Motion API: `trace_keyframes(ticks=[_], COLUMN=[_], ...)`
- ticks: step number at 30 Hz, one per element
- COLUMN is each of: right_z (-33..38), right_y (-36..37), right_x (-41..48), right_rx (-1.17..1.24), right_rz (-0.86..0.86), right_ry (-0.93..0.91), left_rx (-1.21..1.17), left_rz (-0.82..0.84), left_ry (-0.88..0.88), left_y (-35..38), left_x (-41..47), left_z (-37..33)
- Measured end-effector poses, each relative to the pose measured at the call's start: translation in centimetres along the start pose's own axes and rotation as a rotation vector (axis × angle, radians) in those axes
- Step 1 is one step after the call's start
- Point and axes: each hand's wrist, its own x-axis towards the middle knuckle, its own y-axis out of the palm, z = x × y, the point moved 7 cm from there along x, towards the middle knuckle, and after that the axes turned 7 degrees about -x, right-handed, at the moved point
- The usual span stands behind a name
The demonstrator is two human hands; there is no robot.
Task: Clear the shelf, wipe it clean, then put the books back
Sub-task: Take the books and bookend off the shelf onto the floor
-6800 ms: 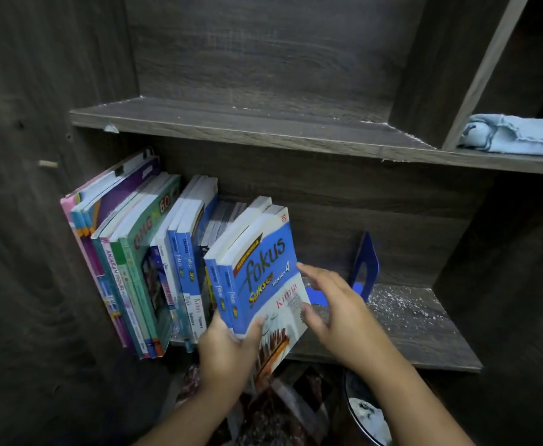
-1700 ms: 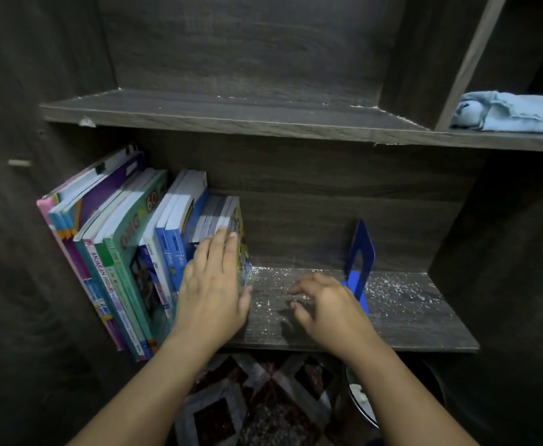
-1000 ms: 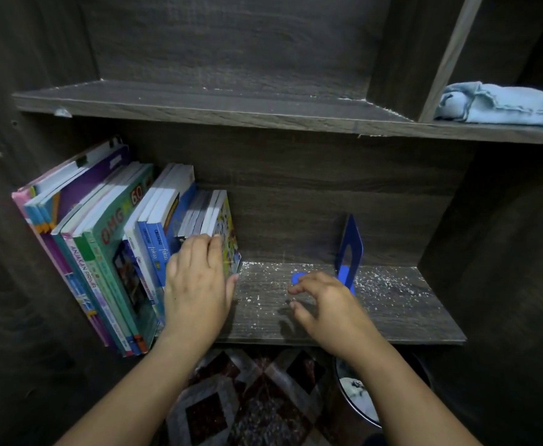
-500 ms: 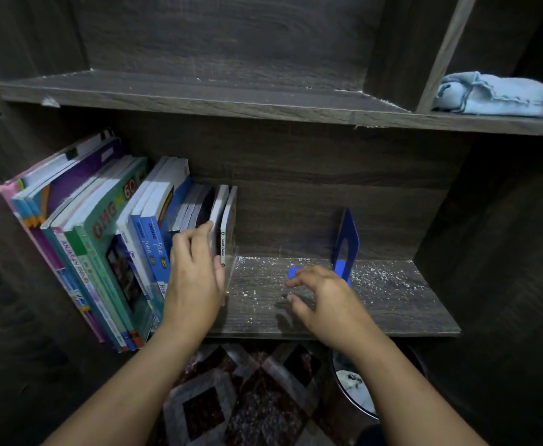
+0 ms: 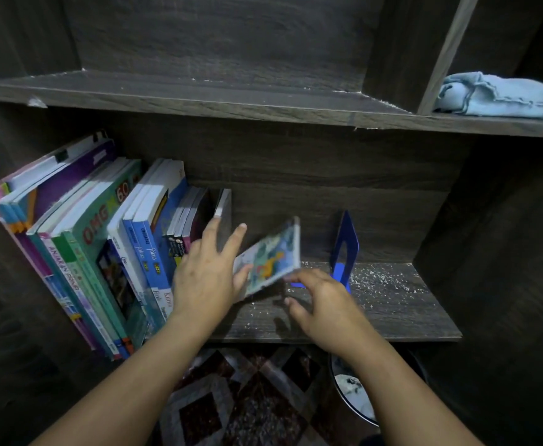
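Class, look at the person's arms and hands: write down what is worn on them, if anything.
Nothing is worn. The left hand and right hand are bare: no gloves, and no rings on the fingers that show. Both forearms are uncovered to the picture's edge, with no sleeves, watch or bracelet in view.

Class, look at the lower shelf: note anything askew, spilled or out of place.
A thin colourful book leans sharply right, away from the row of books. White specks litter the lower shelf around the blue bookend, which stands apart, propping nothing.
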Motion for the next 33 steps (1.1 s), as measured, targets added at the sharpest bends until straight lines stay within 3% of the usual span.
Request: trace_keyframes(ticks=[7,12,21,28,33], right_z=[-1.1,-2.8,-5.3,-7.3,-7.7], right_y=[1.2,0.8,1.6,5.0,6.8], right_x=[0.6,0.7,-0.2,-0.6,-0.6], right_rx=[0.077,0.021,-0.029,-0.136,-0.227], right_rz=[0.1,0.047,0.184,0.333,0.346], right_ry=[0.072,0.184,0.292,0.361,0.358], left_rx=[-0.268,-0.349,-0.284,-0.2,-0.175], left_rz=[-0.059,0.106,0.188,0.353,0.384], left_ry=[-0.146,-0.205,-0.203,-0.205,-0.171], left_y=[0.6,2.3,4.3,6.2,7.0], left_x=[-1.1,-1.8,-2.8,-4.2,-4.5], left_z=[0.4,0.9,2.4,2.8,2.8])
